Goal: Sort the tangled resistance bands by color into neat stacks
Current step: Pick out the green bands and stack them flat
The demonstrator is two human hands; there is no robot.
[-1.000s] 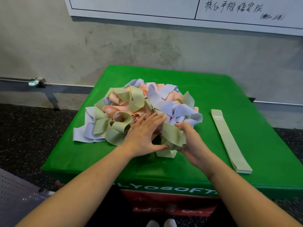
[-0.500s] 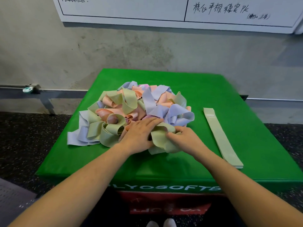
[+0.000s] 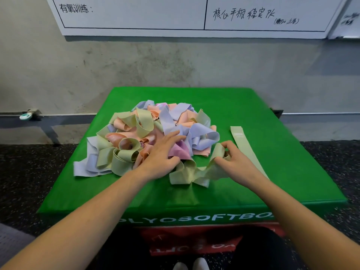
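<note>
Item: tangled pile of resistance bands (image 3: 152, 133), green, peach, lavender and one pink, heaped on the middle of a green foam box (image 3: 272, 152) that serves as the counter, set against a grey wall below a whiteboard (image 3: 136, 14). Item: flattened green stack (image 3: 245, 145), laid straight on the box to the right of the pile, just beside the right hand. Item: loose green band (image 3: 194, 172), partly drawn out at the near edge of the pile, twisted and looped on itself. Left hand (image 3: 161, 154): fingers spread and fairly straight, pressing flat on the pile's near side, holding nothing. Right hand (image 3: 233, 160): fingers curled, pinching the far loop of the loose green band. Risks, as judged: the band looks to run under neighbouring loops, so a hard pull could drag peach or lavender bands out with it or slide the whole pile toward the near edge; stretchy material may snap back if released under tension; the right hand's sweep could nudge the green stack askew.
</note>
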